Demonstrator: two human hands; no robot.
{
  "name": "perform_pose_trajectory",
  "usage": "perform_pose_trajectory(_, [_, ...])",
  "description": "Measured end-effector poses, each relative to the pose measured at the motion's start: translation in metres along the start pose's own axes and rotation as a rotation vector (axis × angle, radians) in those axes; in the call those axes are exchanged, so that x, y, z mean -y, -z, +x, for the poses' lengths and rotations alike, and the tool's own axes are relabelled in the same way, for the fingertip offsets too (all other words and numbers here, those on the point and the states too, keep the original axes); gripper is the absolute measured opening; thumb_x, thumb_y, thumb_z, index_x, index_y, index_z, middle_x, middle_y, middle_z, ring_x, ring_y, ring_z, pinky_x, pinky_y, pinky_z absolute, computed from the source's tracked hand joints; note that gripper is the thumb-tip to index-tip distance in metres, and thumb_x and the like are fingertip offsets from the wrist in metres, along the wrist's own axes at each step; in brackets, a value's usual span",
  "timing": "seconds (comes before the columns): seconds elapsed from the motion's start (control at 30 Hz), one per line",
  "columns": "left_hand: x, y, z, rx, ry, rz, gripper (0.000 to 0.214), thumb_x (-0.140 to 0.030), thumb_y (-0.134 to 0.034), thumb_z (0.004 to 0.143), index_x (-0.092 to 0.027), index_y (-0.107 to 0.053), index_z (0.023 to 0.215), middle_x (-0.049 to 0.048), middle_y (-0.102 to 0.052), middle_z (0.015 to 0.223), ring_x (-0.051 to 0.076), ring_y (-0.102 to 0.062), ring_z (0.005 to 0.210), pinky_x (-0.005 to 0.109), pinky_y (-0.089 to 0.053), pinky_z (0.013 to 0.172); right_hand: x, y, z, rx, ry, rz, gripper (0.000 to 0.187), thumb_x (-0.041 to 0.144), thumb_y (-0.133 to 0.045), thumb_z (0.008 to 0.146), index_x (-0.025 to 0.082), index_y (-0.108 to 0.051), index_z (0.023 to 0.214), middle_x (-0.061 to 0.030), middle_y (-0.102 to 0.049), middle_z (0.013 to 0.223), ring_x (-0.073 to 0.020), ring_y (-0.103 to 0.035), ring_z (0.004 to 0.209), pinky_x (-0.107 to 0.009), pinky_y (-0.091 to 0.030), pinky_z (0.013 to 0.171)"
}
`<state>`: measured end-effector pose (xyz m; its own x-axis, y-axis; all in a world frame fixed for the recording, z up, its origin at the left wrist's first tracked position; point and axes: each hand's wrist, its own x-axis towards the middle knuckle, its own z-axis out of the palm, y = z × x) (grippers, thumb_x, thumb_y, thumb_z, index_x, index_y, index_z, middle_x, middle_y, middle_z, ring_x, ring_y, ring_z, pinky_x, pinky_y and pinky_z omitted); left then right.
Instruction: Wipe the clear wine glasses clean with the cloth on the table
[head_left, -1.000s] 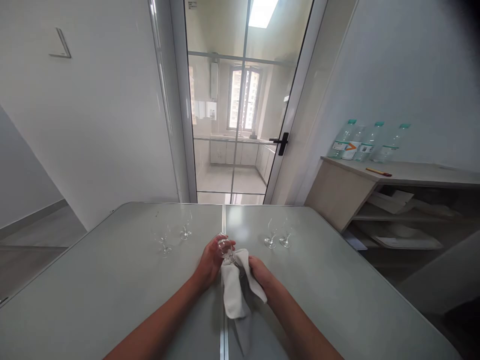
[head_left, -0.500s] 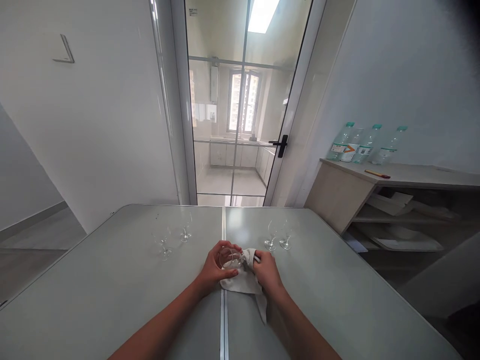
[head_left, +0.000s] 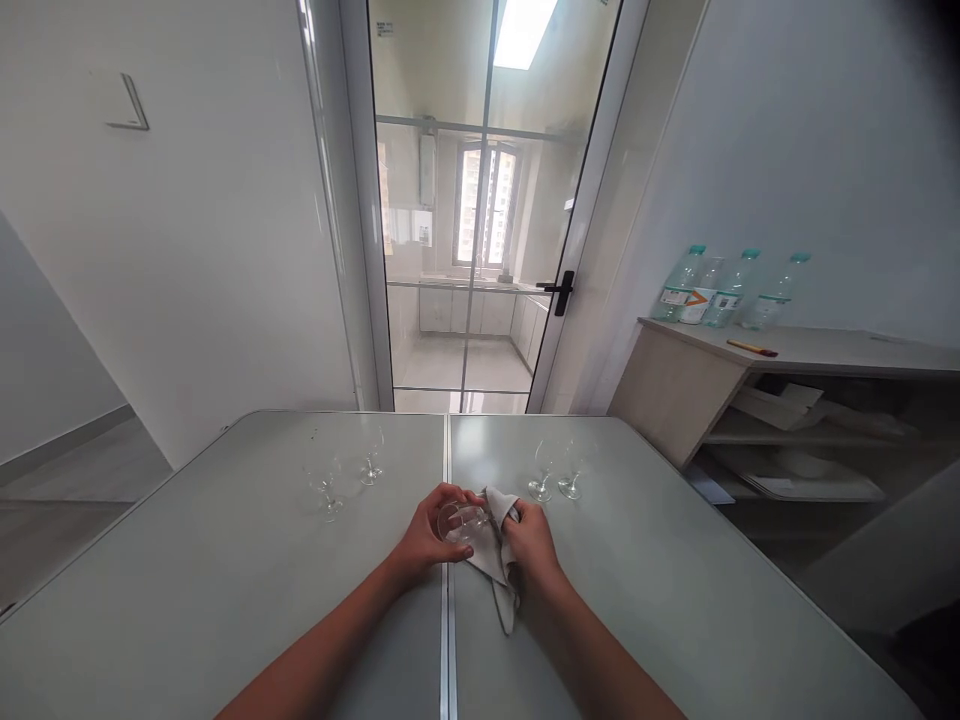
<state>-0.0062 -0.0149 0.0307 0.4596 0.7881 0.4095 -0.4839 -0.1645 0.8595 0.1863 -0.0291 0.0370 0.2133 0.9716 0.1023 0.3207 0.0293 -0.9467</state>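
My left hand (head_left: 433, 528) is wrapped round the bowl of a clear wine glass (head_left: 461, 522), which lies tilted with its rim toward the left. In my right hand (head_left: 531, 535) a light grey cloth (head_left: 491, 550) is bunched, and one corner of it hangs down over the table. The cloth covers the foot end of the glass, so whether the right fingers grip the glass through it is hidden. Both hands are over the seam in the middle of the table.
Two stemmed glasses (head_left: 327, 500) stand on the left of the table (head_left: 300, 610), and two more (head_left: 540, 488) on the right behind my right hand. A shelf unit (head_left: 675, 385) with several plastic bottles (head_left: 724, 290) stands at the right. Beyond the table is a glass door (head_left: 517, 220).
My right hand has turned the cloth about the glass's foot end. The cloth is gathered closer to that hand, and its hanging corner has swung left. My left hand has barely moved.
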Motion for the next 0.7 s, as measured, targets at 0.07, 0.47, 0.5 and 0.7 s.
perform_pose_trajectory(0.07, [-0.002,-0.002,0.001,-0.018,-0.014,-0.015,0.061,-0.006,-0.090,0.059,-0.024,-0.058,0.107,0.0082,-0.064,0.123,0.030,-0.058,0.127,0.050,-0.040,0.113,0.006,0.006,-0.001,-0.093,0.039,-0.102,0.019,0.026,-0.055,0.072,0.015,-0.068,0.063,-0.0019,-0.064,0.061,-0.0183,-0.057,0.062,-0.024,-0.037,0.056])
perform_pose_trajectory(0.47, [-0.009,-0.004,0.000,-0.016,0.030,0.000,0.060,-0.006,-0.091,0.057,-0.022,-0.058,0.105,0.0101,-0.065,0.124,0.031,-0.057,0.128,0.050,-0.039,0.113,-0.014,-0.004,0.005,0.072,-0.027,0.204,0.046,0.023,-0.053,0.065,0.010,-0.076,0.102,-0.0089,-0.078,0.089,-0.0258,-0.069,0.083,-0.027,-0.051,0.068])
perform_pose_trajectory(0.5, [-0.009,-0.004,0.000,-0.003,0.037,0.003,0.060,-0.006,-0.091,0.057,-0.022,-0.058,0.105,0.0107,-0.065,0.125,0.032,-0.057,0.128,0.051,-0.039,0.113,-0.015,-0.003,0.006,0.074,-0.016,0.194,0.045,0.024,-0.053,0.067,0.010,-0.076,0.102,-0.0088,-0.078,0.089,-0.0259,-0.069,0.083,-0.028,-0.051,0.069])
perform_pose_trajectory(0.7, [-0.009,-0.007,0.002,-0.041,0.013,-0.025,0.059,-0.008,-0.091,0.059,-0.022,-0.058,0.106,0.0101,-0.066,0.122,0.031,-0.059,0.126,0.054,-0.037,0.115,-0.007,0.011,0.006,-0.017,0.039,0.078,0.042,0.020,-0.058,0.065,0.011,-0.079,0.100,-0.0102,-0.079,0.090,-0.0293,-0.072,0.088,-0.029,-0.053,0.071])
